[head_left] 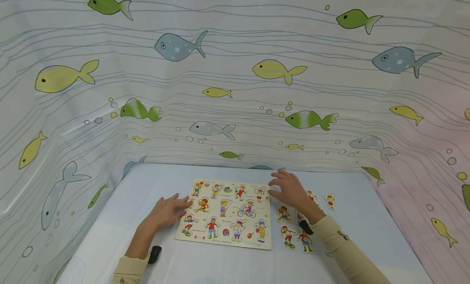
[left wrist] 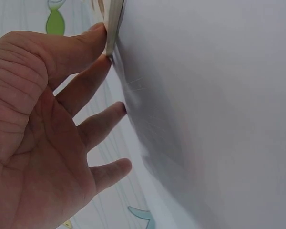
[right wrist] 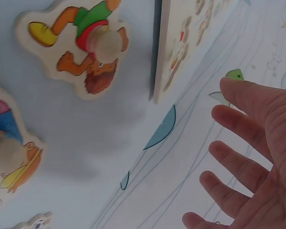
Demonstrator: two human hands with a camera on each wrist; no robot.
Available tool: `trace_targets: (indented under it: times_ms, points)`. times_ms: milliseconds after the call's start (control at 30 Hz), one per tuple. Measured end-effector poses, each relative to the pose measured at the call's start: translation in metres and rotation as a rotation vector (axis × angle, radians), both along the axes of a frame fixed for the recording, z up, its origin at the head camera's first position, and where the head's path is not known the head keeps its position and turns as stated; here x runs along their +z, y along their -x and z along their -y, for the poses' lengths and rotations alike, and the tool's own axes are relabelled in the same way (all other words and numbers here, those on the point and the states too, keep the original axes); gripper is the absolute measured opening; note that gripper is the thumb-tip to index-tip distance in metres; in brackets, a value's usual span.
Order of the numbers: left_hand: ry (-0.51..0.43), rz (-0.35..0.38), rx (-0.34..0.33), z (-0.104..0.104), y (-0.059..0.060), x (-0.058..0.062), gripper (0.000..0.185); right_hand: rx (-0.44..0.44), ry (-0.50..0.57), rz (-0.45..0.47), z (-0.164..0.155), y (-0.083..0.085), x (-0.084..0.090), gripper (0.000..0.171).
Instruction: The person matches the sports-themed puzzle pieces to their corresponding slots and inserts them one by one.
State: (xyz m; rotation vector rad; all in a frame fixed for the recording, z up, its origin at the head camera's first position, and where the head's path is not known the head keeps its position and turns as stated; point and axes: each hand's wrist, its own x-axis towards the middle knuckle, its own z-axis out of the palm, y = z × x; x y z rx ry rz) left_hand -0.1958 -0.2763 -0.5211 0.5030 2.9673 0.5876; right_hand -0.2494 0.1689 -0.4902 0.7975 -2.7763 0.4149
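Observation:
A wooden peg puzzle board (head_left: 224, 212) with cartoon sports children lies flat on the pale blue table (head_left: 147, 190). My left hand (head_left: 183, 203) rests at the board's left edge, its fingers straight. In the left wrist view the left hand (left wrist: 102, 45) has its thumb and forefinger against the board's edge (left wrist: 113, 24). My right hand (head_left: 276, 185) hovers open by the board's far right corner. In the right wrist view the right hand (right wrist: 224, 129) holds nothing, its fingers spread. Close by lies a loose piece (right wrist: 86, 45) with a round knob, beside the board's edge (right wrist: 181, 43).
Several loose puzzle pieces lie right of the board, among them one (head_left: 283, 214) near my right wrist, one (head_left: 288, 235) nearer me and one (head_left: 329, 200) farther right. A fish-patterned curtain (head_left: 235, 92) walls in the table on three sides.

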Motion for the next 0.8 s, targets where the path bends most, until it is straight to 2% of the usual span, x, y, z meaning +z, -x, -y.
trace_targets:
  times_ms: [800]
  points:
    - [0.009, 0.009, 0.004, -0.002, 0.002, 0.0, 0.04, -0.131, 0.009, 0.038, -0.058, -0.004, -0.005, 0.023]
